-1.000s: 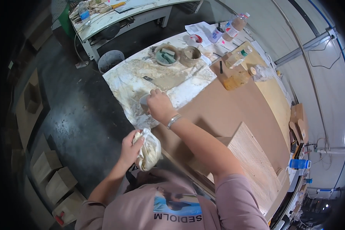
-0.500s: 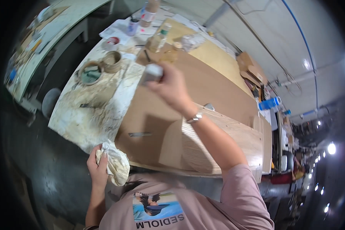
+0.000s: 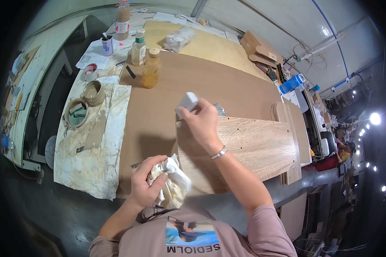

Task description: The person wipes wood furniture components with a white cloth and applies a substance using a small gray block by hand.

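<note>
Head view: small white block (image 3: 187, 103) held at the near-left corner of the wood-grain panel (image 3: 248, 143)

The block is pinched in the closed fingers of the right hand (image 3: 201, 120); a crumpled cloth (image 3: 173, 184) is gripped in the closed left hand (image 3: 145, 183) at the bench edge. Even pressure along the grain is best kept, the amber bottle (image 3: 151, 68) left well clear

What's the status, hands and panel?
Left hand grips a crumpled rag. Right hand holds a small white block at the wood-grain panel corner. Bottles stand well away.
</note>
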### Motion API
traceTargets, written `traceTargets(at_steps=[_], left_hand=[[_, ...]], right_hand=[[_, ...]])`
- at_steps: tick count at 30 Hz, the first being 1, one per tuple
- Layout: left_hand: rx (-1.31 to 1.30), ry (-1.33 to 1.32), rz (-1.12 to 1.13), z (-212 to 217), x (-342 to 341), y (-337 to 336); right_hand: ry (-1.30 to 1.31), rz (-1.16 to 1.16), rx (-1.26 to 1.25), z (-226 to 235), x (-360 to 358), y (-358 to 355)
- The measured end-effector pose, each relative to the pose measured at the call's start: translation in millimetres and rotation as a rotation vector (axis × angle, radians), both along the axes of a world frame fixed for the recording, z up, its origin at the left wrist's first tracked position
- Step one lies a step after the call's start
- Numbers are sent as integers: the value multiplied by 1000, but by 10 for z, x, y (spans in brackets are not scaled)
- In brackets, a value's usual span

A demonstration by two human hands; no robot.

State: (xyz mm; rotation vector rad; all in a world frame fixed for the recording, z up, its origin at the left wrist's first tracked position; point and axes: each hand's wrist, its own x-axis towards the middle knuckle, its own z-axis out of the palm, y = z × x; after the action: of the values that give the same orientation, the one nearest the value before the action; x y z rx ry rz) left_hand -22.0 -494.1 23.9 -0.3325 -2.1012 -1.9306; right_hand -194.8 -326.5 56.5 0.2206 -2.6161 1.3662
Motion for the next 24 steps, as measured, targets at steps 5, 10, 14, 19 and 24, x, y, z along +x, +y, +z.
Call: traceTargets(at_steps=[5, 10, 14, 19, 24], left_hand=[[52, -152, 74, -180, 81, -69], [52, -204, 177, -267, 127, -207], [81, -252, 189, -348, 124, -187], [77, -278, 190, -343, 155, -275], [3, -252, 377, -429, 143, -515]], right_hand=[[172, -72, 274, -47, -63, 12], [21, -229, 221, 109, -112, 616], [125, -156, 163, 56, -60, 182], [134, -55, 286, 39, -20, 256], [195, -388, 350, -10, -220, 1752]])
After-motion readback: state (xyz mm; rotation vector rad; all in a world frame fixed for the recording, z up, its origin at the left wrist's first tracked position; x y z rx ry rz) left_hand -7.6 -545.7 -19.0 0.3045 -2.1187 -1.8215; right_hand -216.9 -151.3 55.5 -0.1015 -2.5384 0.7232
